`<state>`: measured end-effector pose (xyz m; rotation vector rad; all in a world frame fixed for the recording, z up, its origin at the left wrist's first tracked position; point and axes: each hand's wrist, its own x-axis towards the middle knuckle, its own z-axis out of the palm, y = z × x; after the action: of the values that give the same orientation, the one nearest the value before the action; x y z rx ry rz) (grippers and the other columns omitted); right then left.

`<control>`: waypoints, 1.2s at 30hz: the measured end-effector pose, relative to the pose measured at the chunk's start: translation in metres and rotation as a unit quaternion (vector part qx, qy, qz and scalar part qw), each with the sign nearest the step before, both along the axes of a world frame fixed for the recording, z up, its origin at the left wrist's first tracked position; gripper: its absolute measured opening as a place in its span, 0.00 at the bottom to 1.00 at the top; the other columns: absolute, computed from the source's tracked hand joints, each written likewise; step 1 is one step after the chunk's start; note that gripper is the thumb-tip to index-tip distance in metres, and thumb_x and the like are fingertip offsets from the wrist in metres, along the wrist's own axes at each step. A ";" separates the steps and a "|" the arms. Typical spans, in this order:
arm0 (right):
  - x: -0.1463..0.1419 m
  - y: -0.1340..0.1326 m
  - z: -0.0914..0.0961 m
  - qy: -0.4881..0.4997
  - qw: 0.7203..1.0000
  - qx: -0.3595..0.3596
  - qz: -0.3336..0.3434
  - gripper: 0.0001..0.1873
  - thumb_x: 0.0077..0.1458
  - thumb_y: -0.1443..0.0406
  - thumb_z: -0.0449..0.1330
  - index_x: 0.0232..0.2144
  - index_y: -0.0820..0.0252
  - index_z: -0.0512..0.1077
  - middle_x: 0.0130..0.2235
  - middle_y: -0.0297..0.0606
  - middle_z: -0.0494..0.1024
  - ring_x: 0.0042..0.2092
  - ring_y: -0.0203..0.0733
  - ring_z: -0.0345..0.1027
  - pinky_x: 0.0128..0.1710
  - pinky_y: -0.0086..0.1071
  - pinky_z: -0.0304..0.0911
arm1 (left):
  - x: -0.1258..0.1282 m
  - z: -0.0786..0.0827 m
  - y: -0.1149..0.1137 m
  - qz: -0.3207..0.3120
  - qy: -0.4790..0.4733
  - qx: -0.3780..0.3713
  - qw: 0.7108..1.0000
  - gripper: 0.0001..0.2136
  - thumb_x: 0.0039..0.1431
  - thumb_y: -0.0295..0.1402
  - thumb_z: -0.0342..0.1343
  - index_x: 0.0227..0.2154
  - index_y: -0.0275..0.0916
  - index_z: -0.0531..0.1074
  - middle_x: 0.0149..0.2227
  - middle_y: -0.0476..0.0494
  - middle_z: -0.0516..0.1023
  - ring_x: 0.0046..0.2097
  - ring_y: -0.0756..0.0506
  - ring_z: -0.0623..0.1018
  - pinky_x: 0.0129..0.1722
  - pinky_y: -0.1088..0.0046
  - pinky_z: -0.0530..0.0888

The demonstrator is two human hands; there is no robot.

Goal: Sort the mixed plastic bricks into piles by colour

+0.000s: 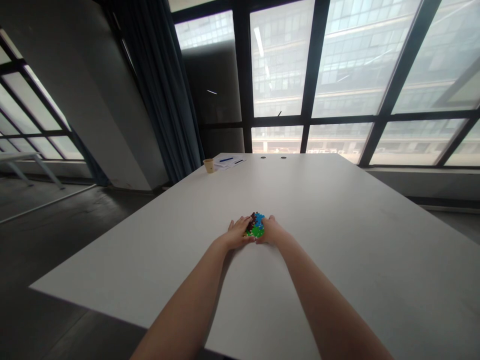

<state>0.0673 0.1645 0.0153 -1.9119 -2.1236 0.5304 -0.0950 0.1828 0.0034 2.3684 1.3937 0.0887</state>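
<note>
A small heap of toothed plastic discs [257,231] lies on the white table between my hands. The discs are green, blue and dark brown, with a bit of yellow at the left edge. From the left, my left hand [238,233] lies against the heap, fingers stretched out and touching the dark discs, thumb along the near side. My right hand [270,230] cups the right side, its fingers apart at the blue and green discs. Both palms face the heap and hide its outer edges.
The large white table [315,200] stretches away to the windows. Near its far left edge stand a paper cup [209,166] and papers [221,164] with a blue pen [226,160]. Two dark round fittings [263,157] sit at the far end. A dark curtain [161,90] hangs at left.
</note>
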 end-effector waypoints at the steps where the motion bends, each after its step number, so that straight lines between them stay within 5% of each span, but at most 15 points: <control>1: 0.000 -0.001 0.001 -0.001 1.000 -0.008 -0.004 0.40 0.26 0.58 0.69 0.46 0.62 0.65 0.48 0.49 0.64 0.39 0.45 0.67 0.39 0.35 0.62 | 0.000 0.001 0.000 0.000 -0.007 0.002 1.000 0.36 0.51 0.46 0.50 0.60 0.41 0.44 0.63 0.39 0.44 0.63 0.38 0.43 0.58 0.51 0.38; 8: 0.001 -0.004 0.004 0.014 1.000 -0.017 0.009 0.36 0.31 0.60 0.67 0.45 0.61 0.64 0.49 0.50 0.62 0.42 0.44 0.66 0.42 0.35 0.60 | 0.003 0.007 0.000 -0.036 -0.093 0.028 0.995 0.30 0.46 0.38 0.56 0.54 0.38 0.59 0.56 0.37 0.60 0.57 0.40 0.58 0.57 0.66 0.54; 14: 0.002 -0.004 0.005 0.027 0.999 -0.004 0.022 0.32 0.32 0.59 0.66 0.43 0.60 0.65 0.47 0.46 0.65 0.42 0.43 0.65 0.41 0.31 0.61 | 0.002 0.008 0.001 -0.035 -0.145 0.031 0.988 0.23 0.43 0.36 0.59 0.46 0.41 0.68 0.49 0.41 0.66 0.53 0.42 0.63 0.55 0.66 0.59; 26: 0.002 -0.003 0.014 0.054 0.997 0.014 0.046 0.14 0.39 0.67 0.61 0.33 0.63 0.71 0.40 0.44 0.72 0.39 0.43 0.67 0.36 0.29 0.60 | 0.003 0.005 0.004 -0.081 -0.224 0.030 0.971 0.18 0.44 0.27 0.53 0.41 0.38 0.69 0.45 0.40 0.68 0.49 0.44 0.67 0.52 0.66 0.63; 36: -0.001 0.008 0.001 0.123 0.991 0.031 0.052 0.09 0.44 0.69 0.55 0.30 0.60 0.72 0.31 0.36 0.75 0.30 0.34 0.67 0.28 0.25 0.60 | 0.015 0.007 0.003 0.013 -0.396 -0.085 0.914 0.21 0.44 0.22 0.45 0.44 0.38 0.64 0.47 0.42 0.71 0.48 0.46 0.71 0.48 0.66 0.68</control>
<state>0.0661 0.1725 0.0168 -1.6165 -2.0618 0.6736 -0.0803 0.1859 0.0106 1.8262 0.9683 0.8014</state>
